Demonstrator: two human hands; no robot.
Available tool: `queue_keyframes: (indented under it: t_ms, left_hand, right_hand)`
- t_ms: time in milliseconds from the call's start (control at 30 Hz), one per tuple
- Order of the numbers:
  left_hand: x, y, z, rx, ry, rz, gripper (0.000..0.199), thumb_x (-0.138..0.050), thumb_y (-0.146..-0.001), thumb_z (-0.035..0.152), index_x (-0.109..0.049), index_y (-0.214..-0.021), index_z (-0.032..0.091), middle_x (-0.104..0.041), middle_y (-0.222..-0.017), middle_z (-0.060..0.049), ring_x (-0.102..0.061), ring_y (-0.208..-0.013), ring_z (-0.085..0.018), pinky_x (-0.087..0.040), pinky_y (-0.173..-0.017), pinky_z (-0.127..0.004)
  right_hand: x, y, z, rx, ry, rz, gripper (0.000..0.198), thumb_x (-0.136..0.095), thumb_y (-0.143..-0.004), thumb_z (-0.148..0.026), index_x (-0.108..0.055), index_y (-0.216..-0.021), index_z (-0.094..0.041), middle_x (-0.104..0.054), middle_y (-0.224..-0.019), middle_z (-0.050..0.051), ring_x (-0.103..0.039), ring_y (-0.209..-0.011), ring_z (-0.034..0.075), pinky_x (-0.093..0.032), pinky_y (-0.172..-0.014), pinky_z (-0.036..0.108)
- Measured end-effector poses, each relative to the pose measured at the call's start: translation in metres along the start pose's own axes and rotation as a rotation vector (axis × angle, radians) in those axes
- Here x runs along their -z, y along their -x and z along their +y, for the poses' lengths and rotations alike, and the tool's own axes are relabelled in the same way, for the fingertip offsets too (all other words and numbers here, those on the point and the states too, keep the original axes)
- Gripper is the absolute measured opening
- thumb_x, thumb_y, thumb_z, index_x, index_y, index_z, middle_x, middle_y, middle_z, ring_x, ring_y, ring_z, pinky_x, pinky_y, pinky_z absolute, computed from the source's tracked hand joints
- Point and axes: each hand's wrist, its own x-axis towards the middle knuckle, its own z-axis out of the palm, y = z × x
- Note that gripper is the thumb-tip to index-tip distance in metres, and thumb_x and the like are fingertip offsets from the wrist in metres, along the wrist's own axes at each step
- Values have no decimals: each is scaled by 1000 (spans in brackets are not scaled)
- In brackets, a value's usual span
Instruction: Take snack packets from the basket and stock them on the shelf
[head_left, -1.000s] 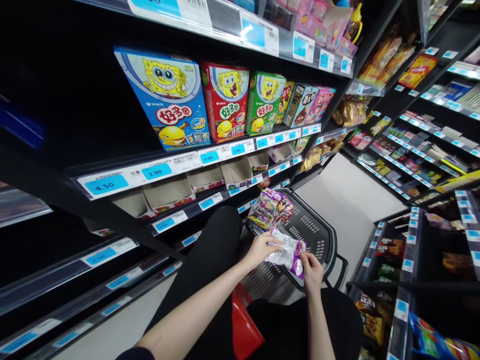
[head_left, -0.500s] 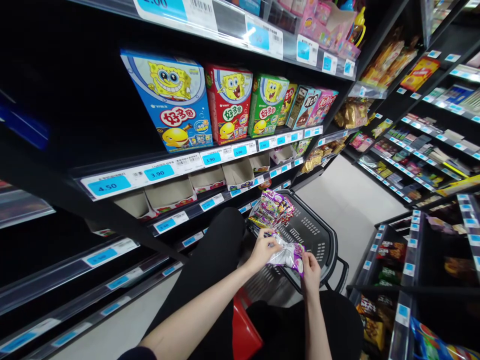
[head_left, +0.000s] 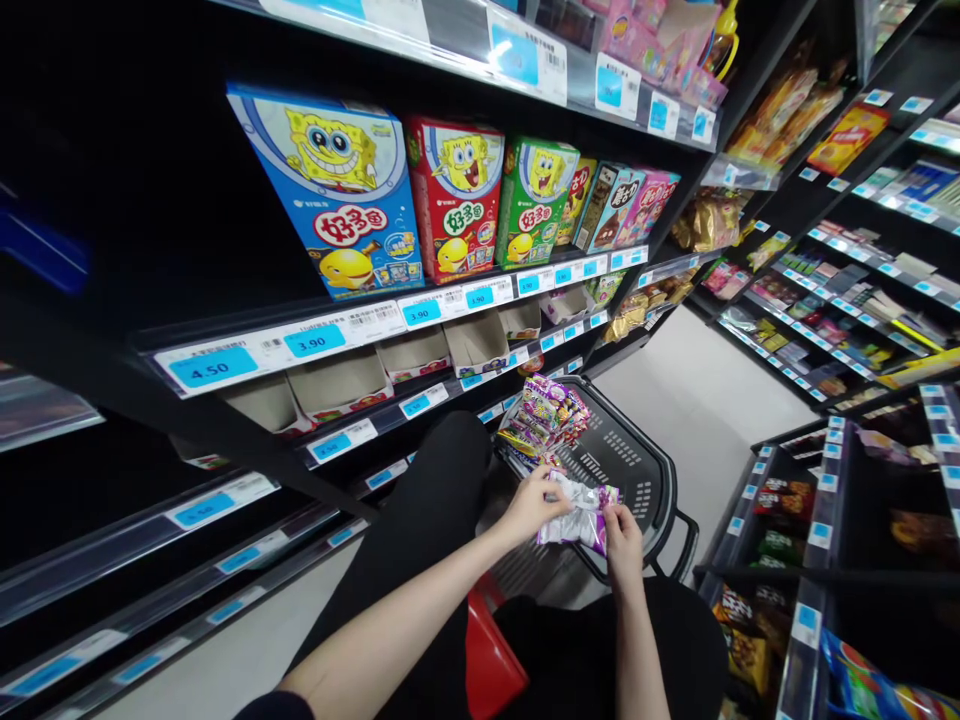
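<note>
A small silver and purple snack packet (head_left: 581,522) is stretched between my two hands above a black shopping basket (head_left: 634,440). My left hand (head_left: 534,508) pinches it at its left side, fingers closed. At its right end, my right hand (head_left: 624,538) grips the purple edge between thumb and fingers. Several colourful snack packets (head_left: 546,412) are bunched in the far left part of the basket. The packet's printed front is turned away, so I cannot tell its contents.
Snack boxes (head_left: 459,205) stand on the shelf ahead, above open cardboard display trays (head_left: 341,385). A red object (head_left: 491,660) lies between my legs. The basket's handle (head_left: 686,545) sticks out to the right. More shelving (head_left: 817,500) with bagged snacks stands at the right.
The packet has been turned and spread flatter between my hands, showing more of its silver side. Both hands keep hold of it. The view has shifted slightly.
</note>
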Motion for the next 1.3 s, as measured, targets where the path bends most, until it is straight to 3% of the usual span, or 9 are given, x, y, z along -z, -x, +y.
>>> queue_keyframes:
  t_ms: [100,267,400,500,667,900,1067,1200,1300]
  left_hand:
    - [-1,-1,0,21,47,18,7,-67,-60,18,-64,-55,15,-54,-101,-5,-53,-94,-19,-36,-82,-27]
    - [-4,-5,-2,260,195,106,14,-66,-53,10,-56,-43,14,-55,-77,-2,-53,-83,-18,-37,-78,-28]
    - [-3,-6,-5,353,474,109,16,-68,-45,8,-57,-54,15,-52,-62,3,-51,-66,-13,-39,-64,-25]
    - [-3,-6,-7,393,730,75,28,-70,-41,6,-57,-64,15,-55,-67,3,-51,-63,-11,-38,-58,-22]
    - [-5,-6,-12,486,905,-51,24,-68,-47,5,-63,-69,10,-59,-67,-2,-54,-60,-10,-41,-60,-23]
    - [-5,-5,-16,531,936,-170,27,-60,-55,3,-67,-80,6,-65,-72,-9,-59,-64,-14,-44,-68,-29]
    - [-5,-4,-14,520,997,-315,45,-48,-46,-1,-67,-87,6,-66,-87,-14,-60,-80,-21,-44,-71,-31]
    - [-5,-3,-10,448,890,-364,62,-50,-39,-8,-65,-95,14,-62,-103,-9,-57,-90,-21,-43,-67,-24]
    - [-5,-2,-9,410,813,-343,60,-58,-42,-6,-63,-97,16,-61,-103,-8,-57,-87,-19,-42,-69,-24]
  right_hand:
    - [-6,2,4,-25,-39,32,38,-53,-70,-53,-49,-57,-17,-42,-47,-6,-36,-47,9,-31,-48,21]
    - [-11,2,-3,-46,-116,-8,37,-55,-69,-51,-48,-58,-17,-42,-49,-6,-36,-47,8,-31,-47,20]
    - [-3,1,-8,-72,-258,-20,30,-64,-64,-44,-49,-69,-18,-51,-59,-5,-44,-51,9,-35,-50,20]
    - [4,1,-7,-147,-383,-48,31,-70,-60,-37,-47,-71,-20,-53,-60,-6,-46,-49,8,-34,-47,18]
    - [7,5,-9,-337,-643,-109,29,-71,-59,-33,-48,-71,-21,-58,-57,-6,-50,-44,8,-38,-44,18]
    - [8,3,-5,-444,-839,-31,26,-75,-55,-28,-56,-71,-19,-65,-69,-3,-60,-60,11,-49,-61,24]
    - [18,0,0,-549,-939,-12,27,-64,-64,-46,-59,-66,-19,-67,-73,0,-63,-70,17,-49,-71,35]
    - [33,3,-10,-450,-987,-143,27,-60,-65,-39,-63,-82,-19,-66,-87,5,-61,-83,20,-48,-76,37]
    - [41,6,-14,-353,-942,-256,40,-61,-61,-36,-61,-98,-20,-63,-94,8,-60,-78,19,-49,-67,32]
